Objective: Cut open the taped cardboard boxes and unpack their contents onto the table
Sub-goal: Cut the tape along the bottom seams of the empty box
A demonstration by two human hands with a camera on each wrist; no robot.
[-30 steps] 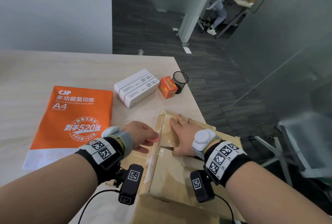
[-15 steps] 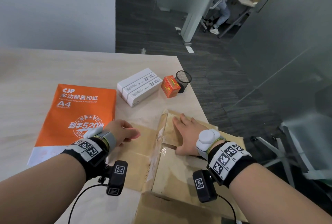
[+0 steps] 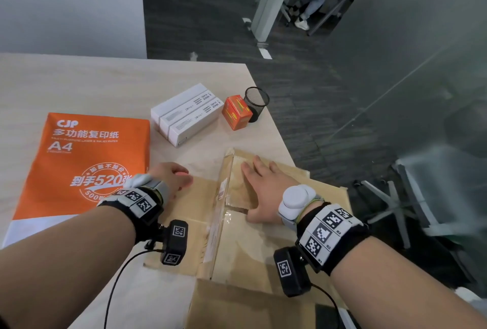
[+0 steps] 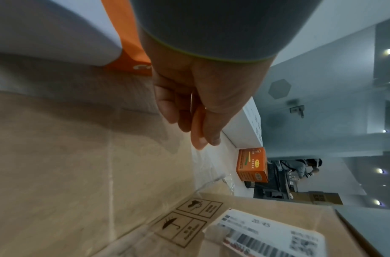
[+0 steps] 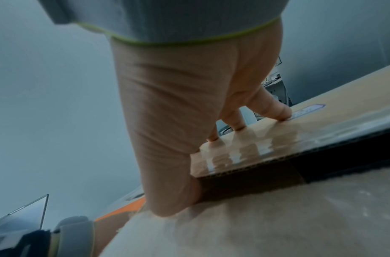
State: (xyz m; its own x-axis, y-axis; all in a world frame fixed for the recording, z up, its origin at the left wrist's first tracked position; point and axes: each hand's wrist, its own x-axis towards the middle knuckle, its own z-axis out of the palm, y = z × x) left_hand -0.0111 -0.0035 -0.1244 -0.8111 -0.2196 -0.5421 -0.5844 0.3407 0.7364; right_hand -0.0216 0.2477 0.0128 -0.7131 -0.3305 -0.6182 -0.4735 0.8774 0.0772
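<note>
Cardboard box [image 3: 263, 249] sits at the bench's [image 3: 105, 86] near right edge. Left flap [image 3: 181, 212] is folded out flat; right flap is down under glossy tape. Right hand [image 3: 266, 191] lies flat on it, fingers straight, thumb at the flap seam, holding nothing. Left hand's [image 3: 171, 178] grip is curled round a small orange cutter [image 4: 198, 128], blade not visible. Corrugated board prob. stiff and light, tape slick; best hold looks like the free flap edge. Weight of contents unknown.
</note>
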